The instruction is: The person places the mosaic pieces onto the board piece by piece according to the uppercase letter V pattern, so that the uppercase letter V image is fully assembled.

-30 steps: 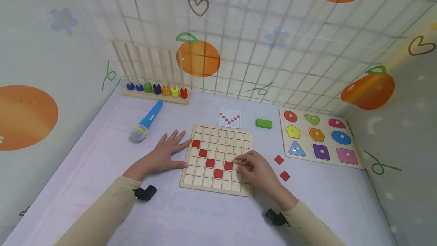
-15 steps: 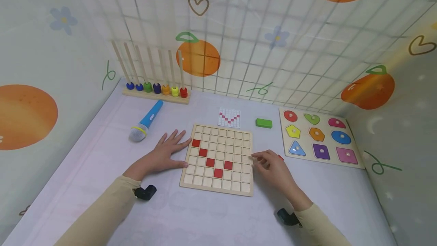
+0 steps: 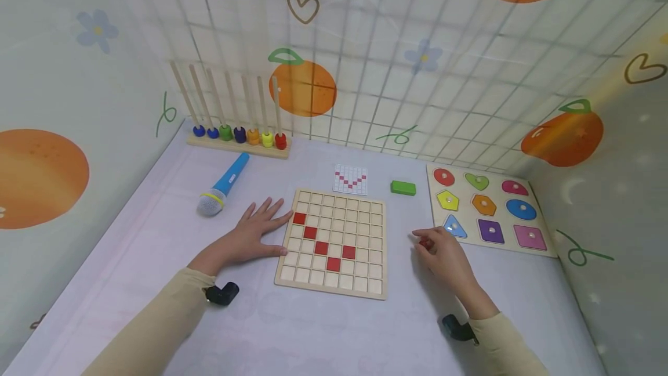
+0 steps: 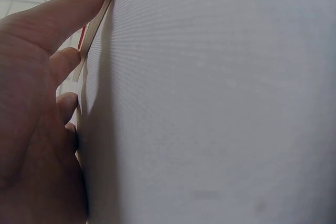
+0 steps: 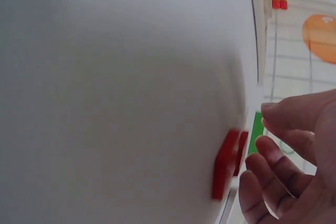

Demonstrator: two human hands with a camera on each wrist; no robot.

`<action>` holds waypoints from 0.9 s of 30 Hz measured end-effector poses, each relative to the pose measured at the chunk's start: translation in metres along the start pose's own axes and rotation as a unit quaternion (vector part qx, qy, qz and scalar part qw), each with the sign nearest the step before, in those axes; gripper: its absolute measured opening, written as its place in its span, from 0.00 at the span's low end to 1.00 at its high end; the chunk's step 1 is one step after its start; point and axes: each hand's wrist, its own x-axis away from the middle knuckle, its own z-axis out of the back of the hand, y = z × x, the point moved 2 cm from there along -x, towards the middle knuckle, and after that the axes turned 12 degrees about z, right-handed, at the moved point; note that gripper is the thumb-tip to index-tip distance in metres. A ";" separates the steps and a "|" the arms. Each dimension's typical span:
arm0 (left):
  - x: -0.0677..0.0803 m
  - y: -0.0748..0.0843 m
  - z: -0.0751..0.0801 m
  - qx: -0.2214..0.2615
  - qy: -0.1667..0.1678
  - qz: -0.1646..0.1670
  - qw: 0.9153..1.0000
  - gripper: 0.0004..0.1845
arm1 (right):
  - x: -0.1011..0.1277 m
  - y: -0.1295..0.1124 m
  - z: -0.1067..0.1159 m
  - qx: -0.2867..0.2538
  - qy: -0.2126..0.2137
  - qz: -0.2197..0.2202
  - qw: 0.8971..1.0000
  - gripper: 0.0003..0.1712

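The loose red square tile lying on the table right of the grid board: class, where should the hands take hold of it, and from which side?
Pinch the red tile by two opposite edges, coming from above. It lies thin and flat on the table, so only its rim offers grip. The right hand is nearest, fingers loosely curled beside it; the left hand rests flat against the grid board.

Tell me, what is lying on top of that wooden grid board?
Five red square tiles sit in the wooden grid board, forming part of a V. The left hand rests flat at its left edge, its fingertips reaching the rim. Whatever lies under the tiles is hidden.
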 end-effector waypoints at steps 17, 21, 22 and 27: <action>0.001 0.002 0.001 -0.002 -0.001 0.001 1.000 0.52 | 0.001 0.026 0.005 0.001 -0.026 -0.052 0.998 0.21; 0.001 0.002 0.001 -0.004 0.000 0.001 1.000 0.52 | 0.000 0.027 0.006 -0.006 -0.025 -0.055 0.998 0.21; 0.001 0.002 0.001 -0.005 0.000 0.001 1.000 0.52 | 0.000 0.027 0.006 -0.007 -0.025 -0.056 0.998 0.20; 0.001 0.001 0.001 -0.002 0.000 0.000 1.000 0.52 | -0.001 0.027 0.004 -0.018 -0.024 -0.062 0.998 0.18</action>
